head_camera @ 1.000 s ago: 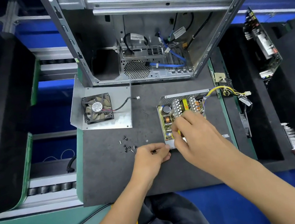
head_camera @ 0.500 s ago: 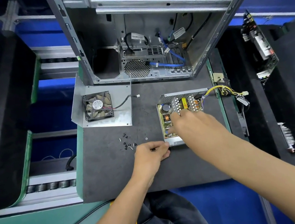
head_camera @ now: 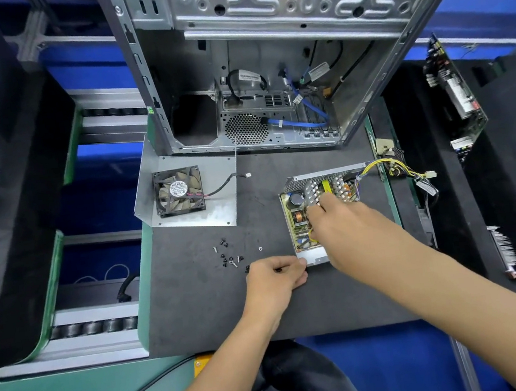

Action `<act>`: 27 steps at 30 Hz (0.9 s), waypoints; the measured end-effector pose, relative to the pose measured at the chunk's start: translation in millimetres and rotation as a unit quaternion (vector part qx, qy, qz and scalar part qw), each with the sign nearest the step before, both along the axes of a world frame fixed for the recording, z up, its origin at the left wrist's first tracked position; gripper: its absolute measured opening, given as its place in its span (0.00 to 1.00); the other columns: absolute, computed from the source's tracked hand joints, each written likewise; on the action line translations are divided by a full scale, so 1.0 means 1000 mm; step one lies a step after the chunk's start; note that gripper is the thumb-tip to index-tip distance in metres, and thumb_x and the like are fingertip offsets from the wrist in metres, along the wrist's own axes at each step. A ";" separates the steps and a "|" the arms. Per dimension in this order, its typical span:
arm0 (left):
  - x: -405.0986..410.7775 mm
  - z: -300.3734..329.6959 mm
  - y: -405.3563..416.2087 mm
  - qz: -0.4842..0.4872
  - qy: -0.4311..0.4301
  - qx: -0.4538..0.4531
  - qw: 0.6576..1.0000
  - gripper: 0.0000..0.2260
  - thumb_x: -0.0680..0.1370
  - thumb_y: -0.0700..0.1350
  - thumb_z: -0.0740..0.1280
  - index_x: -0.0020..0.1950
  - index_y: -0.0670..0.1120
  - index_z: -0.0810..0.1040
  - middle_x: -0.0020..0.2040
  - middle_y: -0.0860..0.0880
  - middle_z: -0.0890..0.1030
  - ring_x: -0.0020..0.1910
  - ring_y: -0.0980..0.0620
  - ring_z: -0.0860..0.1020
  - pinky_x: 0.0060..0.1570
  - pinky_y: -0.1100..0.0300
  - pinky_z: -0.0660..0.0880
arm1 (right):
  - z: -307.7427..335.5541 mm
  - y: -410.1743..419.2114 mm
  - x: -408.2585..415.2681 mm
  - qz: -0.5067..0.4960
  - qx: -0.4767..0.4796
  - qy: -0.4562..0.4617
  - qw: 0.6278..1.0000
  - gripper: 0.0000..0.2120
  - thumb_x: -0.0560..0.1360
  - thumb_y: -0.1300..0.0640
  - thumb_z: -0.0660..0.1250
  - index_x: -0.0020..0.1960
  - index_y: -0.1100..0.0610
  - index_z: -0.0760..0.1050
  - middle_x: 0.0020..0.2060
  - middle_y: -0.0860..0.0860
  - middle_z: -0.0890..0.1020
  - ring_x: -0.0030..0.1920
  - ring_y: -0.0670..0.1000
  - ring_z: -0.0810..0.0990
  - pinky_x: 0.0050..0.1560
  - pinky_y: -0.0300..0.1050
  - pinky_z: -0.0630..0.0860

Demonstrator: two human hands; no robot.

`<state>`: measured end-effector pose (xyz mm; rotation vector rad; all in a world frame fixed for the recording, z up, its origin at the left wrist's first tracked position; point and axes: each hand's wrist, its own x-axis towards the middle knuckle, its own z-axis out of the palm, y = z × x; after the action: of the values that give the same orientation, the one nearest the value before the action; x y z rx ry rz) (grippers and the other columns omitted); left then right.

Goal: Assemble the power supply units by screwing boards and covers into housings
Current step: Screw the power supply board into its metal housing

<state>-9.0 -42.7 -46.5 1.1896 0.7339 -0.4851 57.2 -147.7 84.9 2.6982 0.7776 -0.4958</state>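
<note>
Now my right hand [head_camera: 339, 221] presses the yellow-green circuit board [head_camera: 298, 219] into its grey metal housing [head_camera: 318, 257] under my fingertips, while my left hand [head_camera: 276, 276] pinches a small black screw [head_camera: 279, 269], needing careful alignment next.

Blk fan [head_camera: 179, 191], yel wires [head_camera: 386, 165].

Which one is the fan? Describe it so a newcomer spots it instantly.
Start at the big open metal computer case standing at the back of the dark mat. Just in front of its left corner lies a flat grey metal plate, and the fan sits on it. It is the only square black frame with blades, a round white label and a thin cable.
</note>
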 end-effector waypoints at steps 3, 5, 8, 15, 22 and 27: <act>-0.002 0.000 -0.009 0.006 0.009 0.002 1.000 0.04 0.77 0.42 0.73 0.48 0.42 0.85 0.42 0.45 0.87 0.45 0.50 0.86 0.53 0.61 0.80 | 0.002 -0.002 0.000 -0.024 -0.007 -0.012 1.000 0.08 0.82 0.53 0.60 0.58 0.55 0.68 0.51 0.52 0.75 0.52 0.57 0.81 0.38 0.47 0.68; -0.005 -0.001 -0.015 0.016 0.015 -0.007 1.000 0.04 0.76 0.42 0.74 0.49 0.42 0.86 0.42 0.45 0.87 0.45 0.50 0.86 0.52 0.62 0.79 | 0.001 -0.010 -0.001 -0.037 0.035 0.025 0.998 0.10 0.80 0.58 0.64 0.57 0.55 0.64 0.52 0.53 0.67 0.50 0.56 0.75 0.39 0.47 0.71; -0.008 0.000 -0.028 0.015 0.021 -0.019 0.999 0.03 0.76 0.41 0.74 0.47 0.42 0.86 0.42 0.44 0.87 0.45 0.50 0.86 0.53 0.62 0.79 | -0.001 -0.021 -0.001 -0.013 0.011 0.032 0.999 0.17 0.74 0.68 0.63 0.59 0.56 0.65 0.57 0.54 0.66 0.48 0.54 0.73 0.38 0.44 0.65; -0.007 0.002 -0.024 -0.016 0.035 -0.038 0.999 0.03 0.79 0.38 0.70 0.49 0.41 0.84 0.45 0.44 0.86 0.45 0.50 0.86 0.52 0.62 0.80 | 0.000 -0.031 -0.006 -0.042 0.035 0.061 0.997 0.13 0.78 0.64 0.64 0.59 0.55 0.65 0.54 0.53 0.67 0.46 0.55 0.73 0.45 0.48 0.76; -0.006 0.002 -0.002 0.051 0.009 -0.076 0.996 0.07 0.84 0.35 0.59 0.56 0.38 0.77 0.45 0.37 0.84 0.44 0.43 0.86 0.43 0.60 0.82 | -0.004 -0.035 -0.006 -0.065 0.022 0.057 0.996 0.13 0.81 0.56 0.62 0.64 0.55 0.67 0.56 0.54 0.70 0.49 0.58 0.76 0.44 0.48 0.69; -0.001 0.007 0.006 0.067 -0.006 -0.059 0.996 0.07 0.82 0.40 0.66 0.50 0.36 0.77 0.37 0.43 0.86 0.37 0.48 0.85 0.36 0.63 0.80 | -0.006 -0.036 -0.010 -0.030 0.025 0.014 0.999 0.11 0.77 0.64 0.64 0.57 0.55 0.67 0.53 0.53 0.71 0.45 0.55 0.77 0.40 0.46 0.70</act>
<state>-9.8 -36.8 -39.9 1.0256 0.7598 -0.4036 47.2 -183.6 79.3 2.7740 0.7284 -0.5357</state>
